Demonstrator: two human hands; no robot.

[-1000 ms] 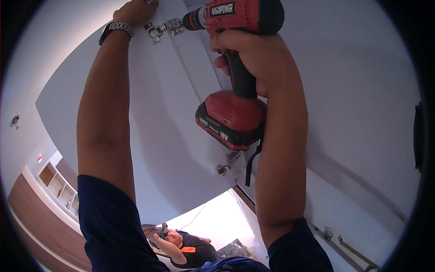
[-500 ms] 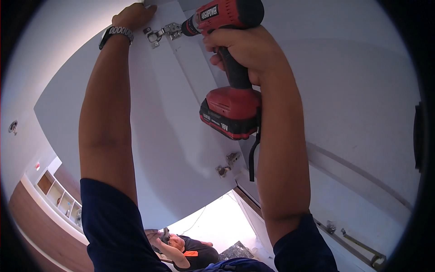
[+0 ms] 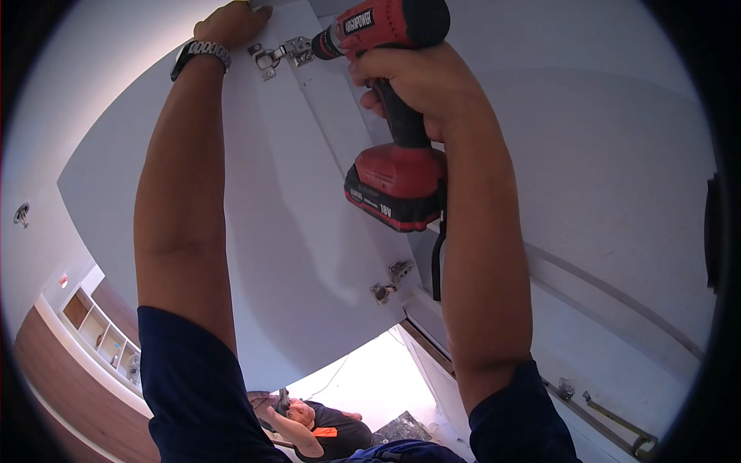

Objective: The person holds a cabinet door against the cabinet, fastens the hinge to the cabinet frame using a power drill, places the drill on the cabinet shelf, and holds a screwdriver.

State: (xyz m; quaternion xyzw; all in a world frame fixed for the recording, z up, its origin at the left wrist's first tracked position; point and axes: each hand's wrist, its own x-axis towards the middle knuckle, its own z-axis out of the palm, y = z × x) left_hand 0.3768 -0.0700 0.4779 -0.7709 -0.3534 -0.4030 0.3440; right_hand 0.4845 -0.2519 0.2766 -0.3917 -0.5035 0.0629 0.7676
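Observation:
My right hand (image 3: 413,81) is wrapped around the handle of a red and black cordless drill (image 3: 397,170) with an 18V battery at its base. The drill's chuck points left, right at the upper metal hinge (image 3: 297,51); the bit tip is hidden there. At the top of the view, my left hand (image 3: 231,25) grips the upper edge of a pale cabinet door (image 3: 270,193), its fingers partly cut off by the frame. A second hinge (image 3: 392,282) joins the door lower down, with neither hand near it.
Below the door, another person (image 3: 332,436) in a dark shirt has an arm raised. A pale cabinet panel (image 3: 602,154) fills the right side. At lower right lies a metal rod-like piece (image 3: 617,420). Open shelves (image 3: 100,332) line the far left wall, under a ceiling sprinkler (image 3: 21,214).
The drill's battery end has swung slightly right and up in my right hand. The chuck stays at the upper hinge, and my left hand keeps its hold on the door edge.

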